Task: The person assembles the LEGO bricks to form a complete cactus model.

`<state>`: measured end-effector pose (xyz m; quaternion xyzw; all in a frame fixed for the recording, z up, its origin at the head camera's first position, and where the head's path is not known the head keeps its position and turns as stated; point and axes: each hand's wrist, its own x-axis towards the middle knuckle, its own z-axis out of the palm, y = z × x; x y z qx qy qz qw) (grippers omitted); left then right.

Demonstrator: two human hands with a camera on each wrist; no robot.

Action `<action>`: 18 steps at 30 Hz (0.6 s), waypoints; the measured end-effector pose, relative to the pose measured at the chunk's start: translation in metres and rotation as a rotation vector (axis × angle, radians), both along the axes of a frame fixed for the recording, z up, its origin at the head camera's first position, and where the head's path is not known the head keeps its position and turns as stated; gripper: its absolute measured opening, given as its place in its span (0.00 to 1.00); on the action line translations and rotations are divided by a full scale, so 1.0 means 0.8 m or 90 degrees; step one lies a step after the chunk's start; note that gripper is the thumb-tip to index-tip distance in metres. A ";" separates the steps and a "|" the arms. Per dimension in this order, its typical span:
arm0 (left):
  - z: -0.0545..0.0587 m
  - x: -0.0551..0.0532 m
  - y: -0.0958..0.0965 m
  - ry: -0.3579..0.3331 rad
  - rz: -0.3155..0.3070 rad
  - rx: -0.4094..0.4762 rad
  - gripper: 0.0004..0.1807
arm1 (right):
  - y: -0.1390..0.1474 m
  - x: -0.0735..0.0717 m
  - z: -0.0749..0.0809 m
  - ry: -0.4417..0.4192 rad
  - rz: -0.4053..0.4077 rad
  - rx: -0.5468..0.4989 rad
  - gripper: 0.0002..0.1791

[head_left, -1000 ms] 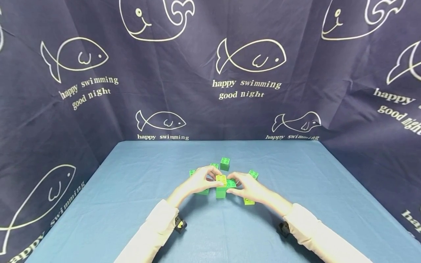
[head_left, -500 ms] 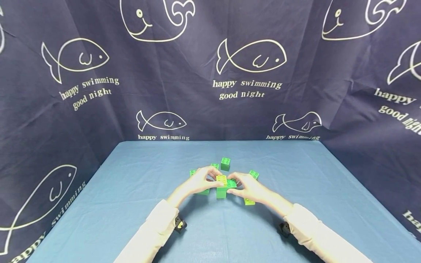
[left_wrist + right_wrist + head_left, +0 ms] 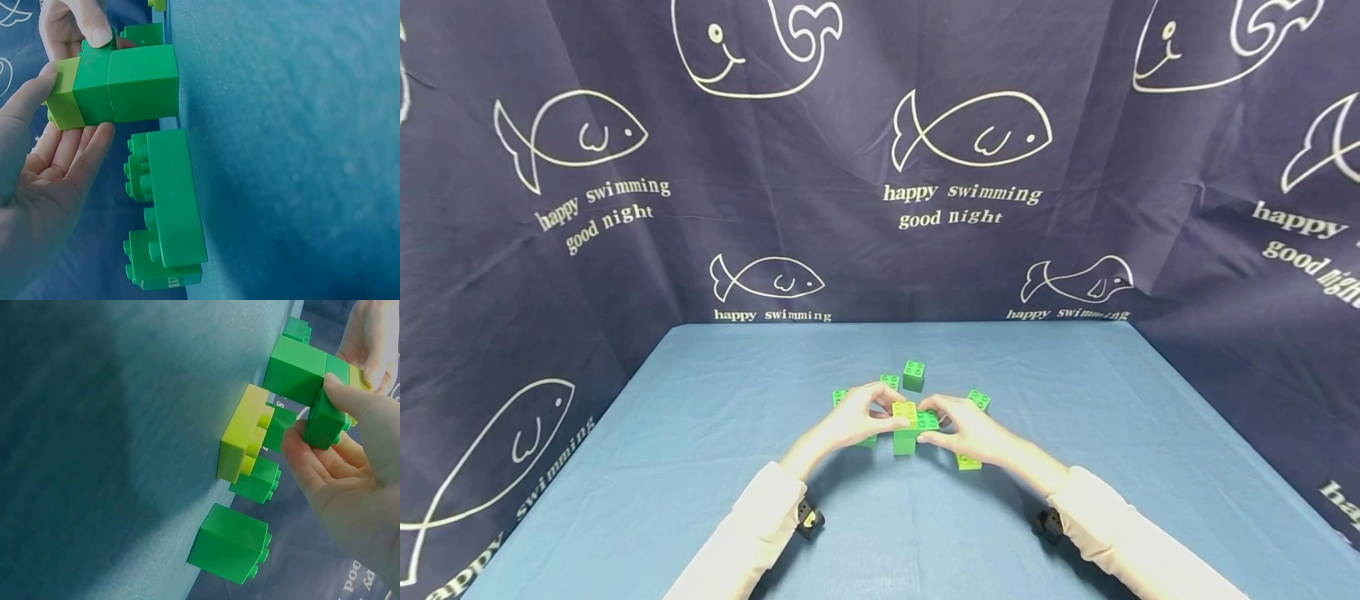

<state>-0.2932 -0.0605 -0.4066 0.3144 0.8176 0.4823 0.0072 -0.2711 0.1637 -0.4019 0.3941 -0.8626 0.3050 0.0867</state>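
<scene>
A small stack of toy building bricks stands between the two hands in the head view. On top is a lime-yellow brick (image 3: 904, 409), pinched between the thumb and fingers of my left hand (image 3: 857, 415). Below it a green brick (image 3: 928, 419) juts out to the right. My right hand (image 3: 972, 428) grips that jutting end, thumb on the near side. At the bottom sits a taller-looking green block (image 3: 905, 443). The left wrist view shows the left fingertips (image 3: 103, 134) against the middle layer's side. In the right wrist view, the right thumb (image 3: 340, 394) presses the jutting brick.
Behind the stack are a green brick (image 3: 913, 377) and another green brick (image 3: 889, 381). To the left lies a long green brick (image 3: 175, 197) joined to a smaller one. Right of the stack are a lime-yellow brick (image 3: 969, 462) and a green brick (image 3: 979, 399).
</scene>
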 end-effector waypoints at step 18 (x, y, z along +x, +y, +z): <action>0.000 -0.005 -0.013 -0.001 -0.041 -0.020 0.19 | 0.001 0.001 0.001 0.023 0.011 0.006 0.17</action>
